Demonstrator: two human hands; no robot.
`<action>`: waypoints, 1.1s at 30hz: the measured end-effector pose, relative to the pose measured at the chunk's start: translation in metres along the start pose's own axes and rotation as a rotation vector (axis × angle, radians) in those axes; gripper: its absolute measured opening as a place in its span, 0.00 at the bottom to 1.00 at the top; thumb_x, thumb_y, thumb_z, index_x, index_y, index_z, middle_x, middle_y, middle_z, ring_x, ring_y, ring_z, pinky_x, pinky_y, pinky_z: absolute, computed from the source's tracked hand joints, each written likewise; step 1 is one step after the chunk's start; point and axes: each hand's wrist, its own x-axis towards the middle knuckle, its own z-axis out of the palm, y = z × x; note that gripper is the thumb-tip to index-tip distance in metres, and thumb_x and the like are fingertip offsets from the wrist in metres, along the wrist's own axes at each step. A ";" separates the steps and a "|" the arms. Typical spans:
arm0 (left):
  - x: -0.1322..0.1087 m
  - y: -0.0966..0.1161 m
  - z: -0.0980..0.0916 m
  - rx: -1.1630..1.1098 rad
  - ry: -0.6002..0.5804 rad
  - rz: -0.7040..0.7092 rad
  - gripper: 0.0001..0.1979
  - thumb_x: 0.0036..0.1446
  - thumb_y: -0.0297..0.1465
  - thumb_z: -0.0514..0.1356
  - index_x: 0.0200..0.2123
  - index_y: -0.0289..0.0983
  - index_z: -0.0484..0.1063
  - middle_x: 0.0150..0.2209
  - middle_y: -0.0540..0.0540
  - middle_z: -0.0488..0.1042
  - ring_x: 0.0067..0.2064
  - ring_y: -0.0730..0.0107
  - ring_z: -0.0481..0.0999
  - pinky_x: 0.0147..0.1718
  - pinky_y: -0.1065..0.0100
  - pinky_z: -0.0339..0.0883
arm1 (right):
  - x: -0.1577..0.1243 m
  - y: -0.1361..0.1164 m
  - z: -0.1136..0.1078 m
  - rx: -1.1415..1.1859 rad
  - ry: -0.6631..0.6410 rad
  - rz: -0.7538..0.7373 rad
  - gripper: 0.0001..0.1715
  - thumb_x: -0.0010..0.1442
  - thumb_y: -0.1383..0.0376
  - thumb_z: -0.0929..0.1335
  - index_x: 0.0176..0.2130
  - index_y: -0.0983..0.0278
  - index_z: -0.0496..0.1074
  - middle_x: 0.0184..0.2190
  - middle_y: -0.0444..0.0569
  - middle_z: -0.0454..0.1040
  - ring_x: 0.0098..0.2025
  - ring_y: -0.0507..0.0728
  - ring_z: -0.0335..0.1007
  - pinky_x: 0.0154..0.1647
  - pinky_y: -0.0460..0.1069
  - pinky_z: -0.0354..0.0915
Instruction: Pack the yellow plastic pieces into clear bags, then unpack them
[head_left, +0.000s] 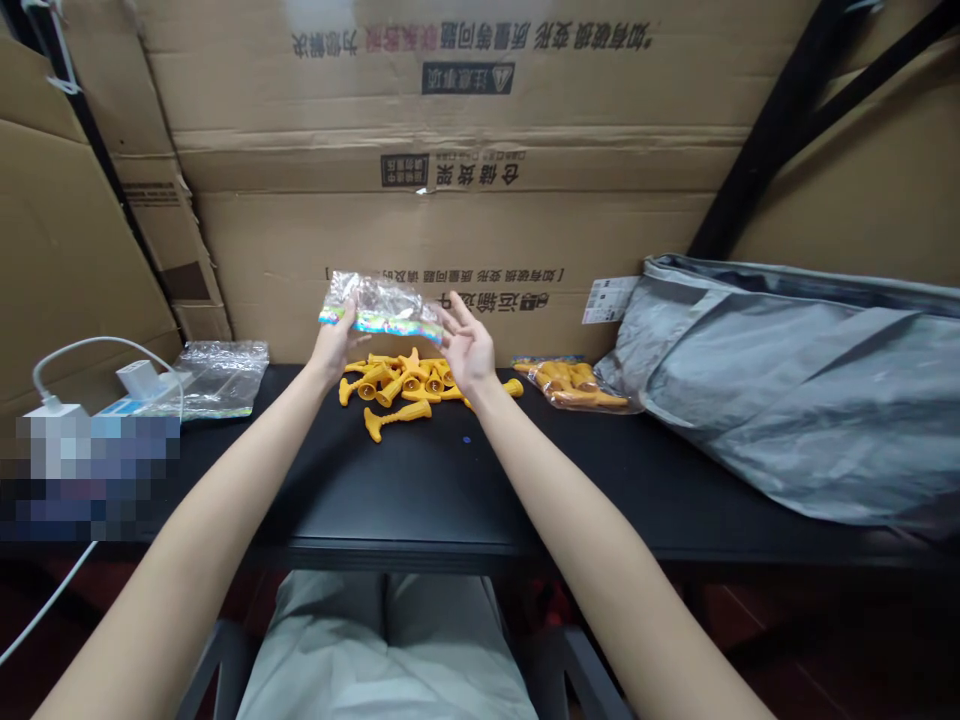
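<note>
A clear plastic bag (390, 300) with a colourful strip along its lower edge is held up above the table. My left hand (334, 340) pinches its left end. At the bag's right end is my right hand (469, 345), palm up with the fingers spread, touching or very near the corner. Below and behind the hands lies a pile of yellow plastic pieces (411, 378), shaped like small hammers or handles. One yellow piece (394, 416) rests apart, in front of the pile.
A filled bag of yellow pieces (574, 383) lies right of the pile, beside a large grey fabric bag (802, 390). Flat clear bags (225, 378), a white charger (56, 440) and a cable are at left. Cardboard (450, 225) stands behind the black table (465, 500).
</note>
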 end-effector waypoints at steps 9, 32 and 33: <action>-0.043 -0.042 -0.031 0.003 -0.230 -0.462 0.16 0.56 0.33 0.60 0.48 0.39 0.74 0.48 0.40 0.76 0.44 0.63 0.77 0.44 0.63 0.71 | -0.014 0.040 -0.015 0.443 0.245 0.514 0.21 0.65 0.54 0.60 0.50 0.67 0.62 0.31 0.51 0.74 0.34 0.55 0.74 0.32 0.49 0.73; -0.039 -0.047 -0.056 0.248 -0.028 -0.308 0.18 0.46 0.45 0.65 0.27 0.33 0.75 0.19 0.46 0.73 0.20 0.75 0.70 0.20 0.75 0.61 | -0.022 0.056 -0.019 0.203 0.272 0.365 0.02 0.54 0.66 0.69 0.30 0.62 0.71 0.25 0.43 0.74 0.23 0.49 0.67 0.24 0.44 0.66; -0.039 -0.049 -0.055 0.293 -0.024 -0.260 0.18 0.44 0.45 0.67 0.26 0.34 0.75 0.18 0.48 0.72 0.19 0.77 0.67 0.19 0.76 0.58 | -0.021 0.059 -0.019 0.186 0.272 0.351 0.03 0.53 0.65 0.70 0.30 0.62 0.71 0.26 0.43 0.74 0.24 0.49 0.68 0.24 0.45 0.66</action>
